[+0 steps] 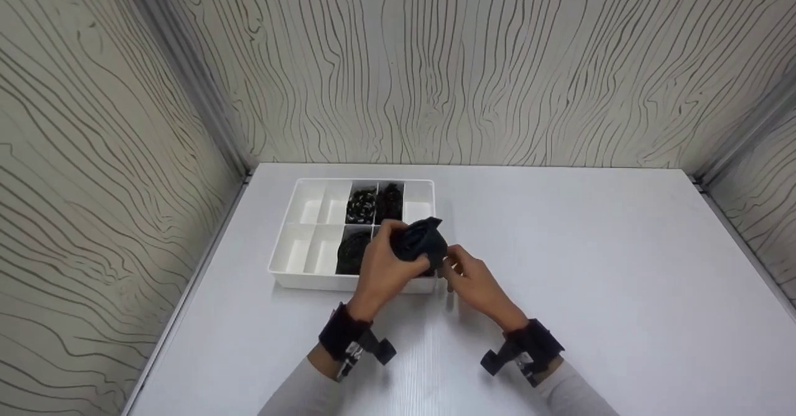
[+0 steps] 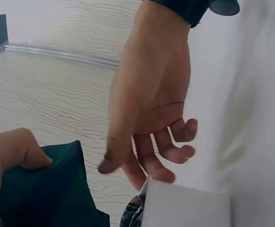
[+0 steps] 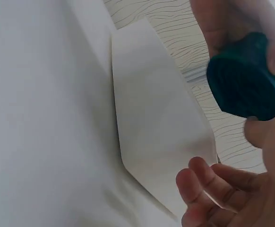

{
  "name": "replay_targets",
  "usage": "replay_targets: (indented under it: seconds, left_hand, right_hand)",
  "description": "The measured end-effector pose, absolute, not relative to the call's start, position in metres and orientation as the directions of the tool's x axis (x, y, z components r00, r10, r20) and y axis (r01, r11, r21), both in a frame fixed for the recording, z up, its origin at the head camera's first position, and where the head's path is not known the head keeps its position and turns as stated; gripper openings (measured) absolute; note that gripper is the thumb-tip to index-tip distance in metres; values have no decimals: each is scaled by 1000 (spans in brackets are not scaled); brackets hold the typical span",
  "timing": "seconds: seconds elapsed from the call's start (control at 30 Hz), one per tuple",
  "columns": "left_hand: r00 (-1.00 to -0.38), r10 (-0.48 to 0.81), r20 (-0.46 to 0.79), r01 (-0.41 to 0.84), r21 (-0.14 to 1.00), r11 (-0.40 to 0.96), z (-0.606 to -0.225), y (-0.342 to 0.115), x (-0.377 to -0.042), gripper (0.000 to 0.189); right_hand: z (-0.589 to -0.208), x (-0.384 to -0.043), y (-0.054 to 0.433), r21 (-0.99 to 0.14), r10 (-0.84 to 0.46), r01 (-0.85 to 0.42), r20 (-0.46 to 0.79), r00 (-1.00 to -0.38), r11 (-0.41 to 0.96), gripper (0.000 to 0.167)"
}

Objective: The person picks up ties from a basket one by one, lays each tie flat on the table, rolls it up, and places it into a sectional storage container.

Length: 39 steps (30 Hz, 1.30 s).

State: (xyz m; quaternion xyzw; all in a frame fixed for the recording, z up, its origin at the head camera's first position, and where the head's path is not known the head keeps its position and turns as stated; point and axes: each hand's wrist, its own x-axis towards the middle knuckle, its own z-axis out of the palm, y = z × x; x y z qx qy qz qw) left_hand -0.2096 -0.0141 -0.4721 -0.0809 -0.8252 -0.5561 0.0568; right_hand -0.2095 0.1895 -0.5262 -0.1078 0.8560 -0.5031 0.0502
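Observation:
A rolled dark teal cloth (image 1: 428,246) is gripped in my left hand (image 1: 388,263), thumb pressed on its near side, above the front right part of a white divided tray (image 1: 354,282). In the right wrist view the coiled end of the rolled cloth (image 3: 241,85) shows. Just right of it is my right hand (image 1: 472,279), its thumb tip at the edge of the roll and its other fingers loosely bent beside the tray's corner. The left wrist view shows the right hand (image 2: 151,109) with nothing between its fingers.
Dark rolled pieces, one patterned (image 1: 361,206), one plain black (image 1: 390,203) and another dark one (image 1: 354,251), sit in tray compartments. The tray stands on a white table (image 1: 591,267). Wood-grain panels (image 1: 435,68) enclose the back and sides.

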Motion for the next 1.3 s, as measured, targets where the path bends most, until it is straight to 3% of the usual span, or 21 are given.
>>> replay_targets:
  seconds: [0.37,0.6,1.3]
  left_hand:
    - [-996,-21,88,71,906,417,-459,2,-280,62]
    - [-996,-47,78,48,890,453,-470,11,-313,58]
    - [-987,-89,134,25,676,737,-486,34,-329,56]
  right_hand:
    - [-532,-222,181,-892,-228,-63,-46,-972,447,34]
    - [-534,-222,182,-909,-256,-46,-68,-964,414,33]
    - [-531,-221,183,-917,-288,-65,-55,-956,394,30]
